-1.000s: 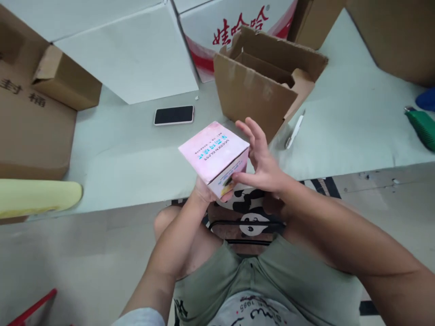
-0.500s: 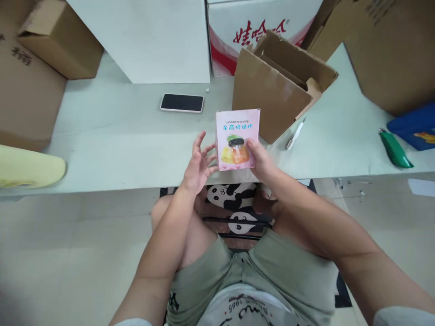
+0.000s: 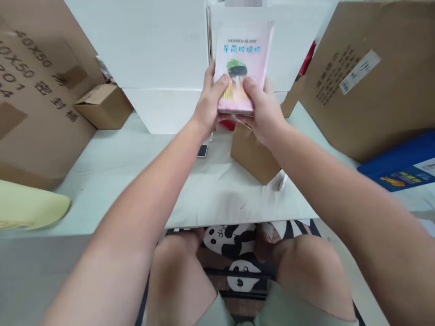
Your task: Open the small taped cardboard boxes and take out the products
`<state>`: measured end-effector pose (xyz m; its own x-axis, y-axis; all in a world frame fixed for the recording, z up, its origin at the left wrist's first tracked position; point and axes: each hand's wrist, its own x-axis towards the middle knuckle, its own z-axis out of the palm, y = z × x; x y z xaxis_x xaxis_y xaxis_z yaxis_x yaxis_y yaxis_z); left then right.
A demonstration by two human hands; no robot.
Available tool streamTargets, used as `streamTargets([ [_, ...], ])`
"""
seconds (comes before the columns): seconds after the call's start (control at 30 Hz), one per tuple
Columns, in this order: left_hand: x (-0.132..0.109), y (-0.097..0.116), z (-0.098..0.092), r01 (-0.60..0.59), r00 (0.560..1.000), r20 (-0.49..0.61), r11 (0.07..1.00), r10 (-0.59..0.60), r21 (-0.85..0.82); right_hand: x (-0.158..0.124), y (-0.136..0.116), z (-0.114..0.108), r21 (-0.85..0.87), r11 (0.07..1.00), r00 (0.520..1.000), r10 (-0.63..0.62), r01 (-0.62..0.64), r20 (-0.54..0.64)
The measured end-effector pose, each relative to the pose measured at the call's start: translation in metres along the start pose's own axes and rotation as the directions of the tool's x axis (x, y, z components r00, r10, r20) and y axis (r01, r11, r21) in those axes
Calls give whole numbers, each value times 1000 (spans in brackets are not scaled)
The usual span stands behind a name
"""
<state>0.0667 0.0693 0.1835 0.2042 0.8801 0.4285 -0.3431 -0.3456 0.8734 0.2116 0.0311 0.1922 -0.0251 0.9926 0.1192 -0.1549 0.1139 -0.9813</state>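
Observation:
A pink printed carton (image 3: 243, 63) with a picture of a lidded glass cup is held up in front of the white boxes, its printed face towards me. My left hand (image 3: 210, 97) grips its left side, thumb on the front. On the right side my right hand (image 3: 263, 102) holds it the same way, with fingers reaching underneath. Below them, partly hidden by my right hand and arm, stands a brown cardboard box (image 3: 253, 151) on the table. The carton is slightly blurred.
On the table (image 3: 210, 194) lie a phone (image 3: 202, 151), mostly behind my left arm, and a white pen-like tool (image 3: 282, 182). White boxes (image 3: 163, 50) rise at the back. Large cartons (image 3: 346, 77) flank both sides. A yellow object (image 3: 34, 206) lies left, a blue package (image 3: 404, 167) right.
Both arms have stretched forward and lifted the pink carton up and away from the table's front edge. My left hand, open beside it before, now grips it too. The view has tilted upward.

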Motion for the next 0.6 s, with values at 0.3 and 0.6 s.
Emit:
streamTargets([
  [0.3,-12,-19,-2,168,938,-278,972,-209,-163,15,-17,-12,12,1000,1000,9,-9,-22],
  [0.6,-165,-107,-14,364,835,-402,925,-375,-107,-56,-3,-183,-150,984,846,1,-96,-533],
])
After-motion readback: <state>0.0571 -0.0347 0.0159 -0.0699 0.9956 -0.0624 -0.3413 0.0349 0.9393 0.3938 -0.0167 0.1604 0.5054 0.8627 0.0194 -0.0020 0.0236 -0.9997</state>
